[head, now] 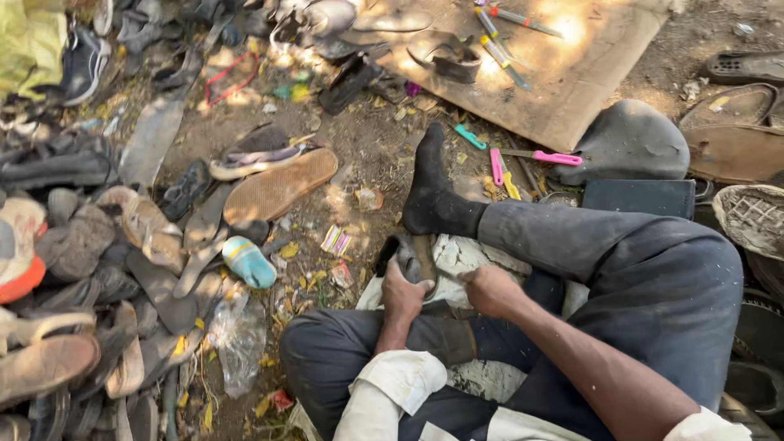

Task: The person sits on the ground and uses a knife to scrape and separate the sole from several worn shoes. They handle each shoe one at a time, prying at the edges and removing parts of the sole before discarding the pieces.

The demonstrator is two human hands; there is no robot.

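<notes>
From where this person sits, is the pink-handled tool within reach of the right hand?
Probably yes, with a stretch: the right hand rests low, and the raised knee lies between it and the pink-handled tool.

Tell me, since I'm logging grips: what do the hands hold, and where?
The left hand grips a dark shoe at its near end. The right hand rests beside it; whether it holds anything cannot be told.

Dark grey shoe piece [406, 255] under the left hand [403, 296]; right hand [490, 290] over a white, cracked cloth [465, 255]. Black sock [433, 192], slate-grey trousers [645, 269], off-white rolled sleeve [400, 384]. Pink-handled tool [555, 158], a teal one [470, 136], pink and yellow handles [501, 173] beside it. Tan ribbed sandal sole [279, 188]. Light blue small shoe [248, 261] with a yellow stripe. Brown cardboard sheet [588, 73]. Red-orange edge on a pale shoe [18, 253]. Yellow-green cloth [31, 41] in the corner.
</notes>
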